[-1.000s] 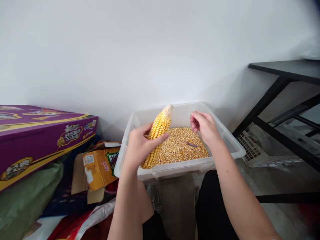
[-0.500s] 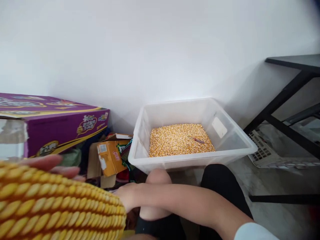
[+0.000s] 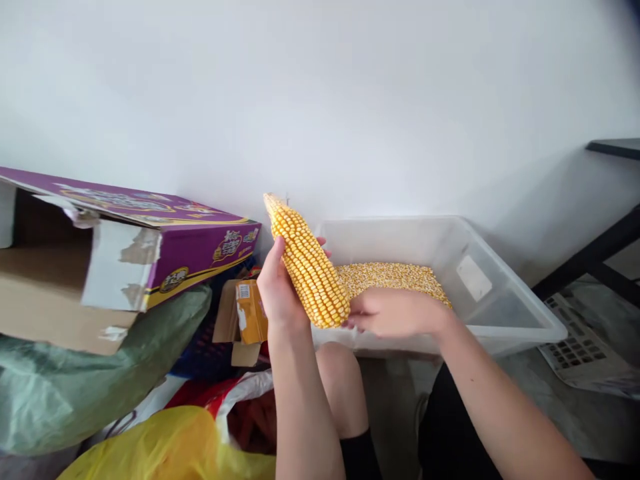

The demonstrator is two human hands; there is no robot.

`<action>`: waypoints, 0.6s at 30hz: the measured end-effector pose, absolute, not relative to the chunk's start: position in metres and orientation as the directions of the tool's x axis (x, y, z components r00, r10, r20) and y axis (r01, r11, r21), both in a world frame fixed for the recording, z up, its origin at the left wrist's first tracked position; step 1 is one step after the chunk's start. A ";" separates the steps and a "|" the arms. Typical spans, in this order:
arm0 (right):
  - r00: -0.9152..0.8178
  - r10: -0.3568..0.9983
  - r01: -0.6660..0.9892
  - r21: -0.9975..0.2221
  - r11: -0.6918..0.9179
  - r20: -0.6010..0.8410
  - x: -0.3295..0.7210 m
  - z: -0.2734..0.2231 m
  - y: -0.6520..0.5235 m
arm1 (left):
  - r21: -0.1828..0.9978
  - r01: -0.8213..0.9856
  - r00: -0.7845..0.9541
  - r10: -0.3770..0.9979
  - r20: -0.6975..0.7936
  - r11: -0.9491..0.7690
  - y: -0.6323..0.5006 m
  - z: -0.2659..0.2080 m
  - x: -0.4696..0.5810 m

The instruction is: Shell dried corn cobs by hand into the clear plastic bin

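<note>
My left hand [image 3: 285, 290] is wrapped round a whole ear of corn [image 3: 310, 267], thumb on the near side and fingertips showing behind it. The ear is tilted, its narrow tip up and to the left, its blunt end down to the right. Yellow kernels cover it in full rows. At the blunt end my right hand [image 3: 387, 312] has its fingers bent together and touching the ear; its fingertips are partly hidden. Behind both hands stands a clear plastic tub [image 3: 515, 332] holding loose corn kernels [image 3: 395, 275].
An opened purple carton [image 3: 200, 240] lies on the left above a green sack [image 3: 100, 373]. A yellow bag [image 3: 165, 443] and a small orange box [image 3: 253, 310] are near my left forearm. At right are a white basket [image 3: 575, 340] and a black table frame [image 3: 590, 250].
The ear of corn has moved from close up at the lower left to the middle, before the tub. My right hand has come up from the lower left to its blunt end. The view has shifted left.
</note>
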State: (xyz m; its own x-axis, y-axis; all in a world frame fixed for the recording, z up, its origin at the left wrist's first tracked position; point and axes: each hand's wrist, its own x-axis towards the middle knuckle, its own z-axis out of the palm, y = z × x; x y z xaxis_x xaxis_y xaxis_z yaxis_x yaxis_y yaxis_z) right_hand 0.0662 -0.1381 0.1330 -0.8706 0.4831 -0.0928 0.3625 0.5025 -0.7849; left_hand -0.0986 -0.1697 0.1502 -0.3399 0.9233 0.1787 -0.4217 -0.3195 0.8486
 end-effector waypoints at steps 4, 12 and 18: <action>-0.726 0.682 0.280 -0.944 0.174 -0.089 0.097 0.143 -0.129 | 0.835 -0.459 -0.297 0.938 0.176 -0.302 -0.158 0.141 -0.084; -0.709 0.701 0.097 -0.995 -0.006 -0.073 0.098 0.137 -0.126 | 0.809 -0.527 -0.223 0.961 0.163 -0.259 -0.136 0.123 -0.048; -0.566 0.822 0.213 -0.950 0.227 0.069 0.095 0.133 -0.136 | 0.821 -0.509 -0.217 0.961 0.170 -0.260 -0.132 0.114 -0.047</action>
